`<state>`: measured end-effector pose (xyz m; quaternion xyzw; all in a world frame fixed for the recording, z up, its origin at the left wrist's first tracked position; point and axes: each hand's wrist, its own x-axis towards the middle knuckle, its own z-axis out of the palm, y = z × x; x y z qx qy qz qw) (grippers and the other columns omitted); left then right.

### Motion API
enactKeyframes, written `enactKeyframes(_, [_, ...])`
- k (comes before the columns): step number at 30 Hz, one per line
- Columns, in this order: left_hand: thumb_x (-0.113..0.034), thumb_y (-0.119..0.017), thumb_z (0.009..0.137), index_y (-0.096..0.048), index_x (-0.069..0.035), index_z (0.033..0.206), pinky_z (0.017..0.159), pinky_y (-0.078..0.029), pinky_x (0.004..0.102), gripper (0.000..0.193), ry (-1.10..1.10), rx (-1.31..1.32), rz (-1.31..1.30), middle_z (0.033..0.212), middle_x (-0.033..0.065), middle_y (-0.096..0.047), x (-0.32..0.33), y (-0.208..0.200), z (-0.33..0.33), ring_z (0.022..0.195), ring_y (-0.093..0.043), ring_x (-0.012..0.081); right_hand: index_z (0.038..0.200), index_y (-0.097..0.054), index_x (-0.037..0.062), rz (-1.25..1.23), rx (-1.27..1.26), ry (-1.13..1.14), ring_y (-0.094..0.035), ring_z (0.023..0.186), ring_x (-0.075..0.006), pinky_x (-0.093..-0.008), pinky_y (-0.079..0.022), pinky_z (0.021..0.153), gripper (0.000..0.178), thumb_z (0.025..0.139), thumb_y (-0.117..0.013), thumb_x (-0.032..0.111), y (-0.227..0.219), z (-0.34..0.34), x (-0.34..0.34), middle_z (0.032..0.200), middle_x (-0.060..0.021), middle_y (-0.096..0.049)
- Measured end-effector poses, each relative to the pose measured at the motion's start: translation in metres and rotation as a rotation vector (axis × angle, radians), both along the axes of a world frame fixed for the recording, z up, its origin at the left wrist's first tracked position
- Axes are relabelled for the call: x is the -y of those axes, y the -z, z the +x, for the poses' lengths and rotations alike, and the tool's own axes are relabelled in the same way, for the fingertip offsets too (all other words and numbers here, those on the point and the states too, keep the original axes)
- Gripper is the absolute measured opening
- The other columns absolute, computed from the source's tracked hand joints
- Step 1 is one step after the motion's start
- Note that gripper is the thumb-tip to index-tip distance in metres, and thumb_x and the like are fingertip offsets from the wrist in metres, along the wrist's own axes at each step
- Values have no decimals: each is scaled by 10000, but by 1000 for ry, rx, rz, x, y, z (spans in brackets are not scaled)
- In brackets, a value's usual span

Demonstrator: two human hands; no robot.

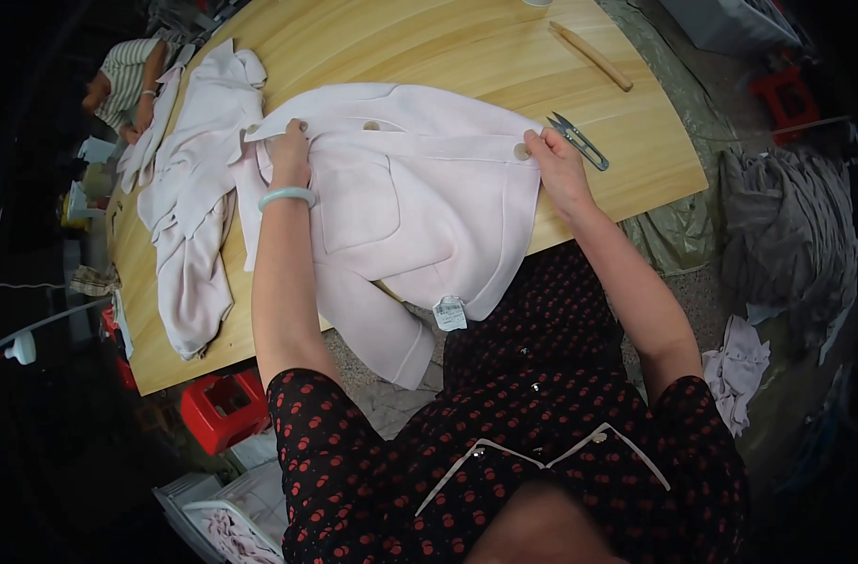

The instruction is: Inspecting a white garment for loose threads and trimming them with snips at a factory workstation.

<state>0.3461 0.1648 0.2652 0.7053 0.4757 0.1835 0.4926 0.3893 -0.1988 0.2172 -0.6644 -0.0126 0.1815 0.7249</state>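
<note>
Blk dress w/ red print (532, 409) was nearest. Beyond, table (485, 47) stretched far; pale pink cardigan (457, 202) lay on it, partly hanging off near edge. Similar pale garments (189, 193) lay at L. L hand (291, 155) gripped cardigan's button edge; R hand (558, 171) pinched same edge's R end. Wooden stick (593, 56) lay far R, thread snips (584, 147) just beside R hand.

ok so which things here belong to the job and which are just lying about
Part of the job:
pale pink buttoned garment, held by left hand and right hand
thread snips beside the right hand, probably
piled pale garments, probably

Just lying about, seemingly:
wooden stick
red stool, lower left
grey cloth heap
</note>
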Motion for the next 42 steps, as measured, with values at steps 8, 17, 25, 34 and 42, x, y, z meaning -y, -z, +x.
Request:
enactKeyframes(8, [-221,-434,915,-531,-46,790,590,-426,263,236,-88,815,-32,681,29,-532,43,-125,-104,629,-489,101,879,-566,41,369,199,116,-500,746,-51,-198,-402,674,159,882,-531,197,-70,34,-21,805,11,-565])
enactKeyframes(17, [-258,-397,931,-520,-5,947,709,-474,286,282,-293,814,56,877,82,-574,72,-76,-175,785,-555,165,853,-601,14,-95,641,64,-483,728,-59,-205,-402,650,215,858,-566,226,-109,48,-61,783,10,-580])
enactKeyframes(25, [-283,-435,897,-449,34,934,670,-443,249,320,-332,585,-170,867,87,-524,88,-17,-164,752,-514,133,1023,-543,5,205,-306,-278,-566,817,-130,-276,-468,743,269,856,-556,215,-32,39,-43,925,-55,-599])
enactKeyframes(34, [-254,-442,890,-449,23,936,675,-447,247,281,-350,631,-224,864,73,-528,75,0,-168,751,-518,133,1027,-524,-46,494,-565,-376,-602,833,-164,-284,-510,796,228,863,-509,112,-31,41,-30,935,-100,-604])
enactKeyframes(42, [-269,-414,902,-503,21,940,670,-484,268,306,-318,639,-293,869,105,-591,93,-20,-162,772,-580,167,1091,-521,-17,523,-546,-443,-597,910,-175,-331,-492,830,321,882,-525,225,-21,48,-24,1014,-104,-603])
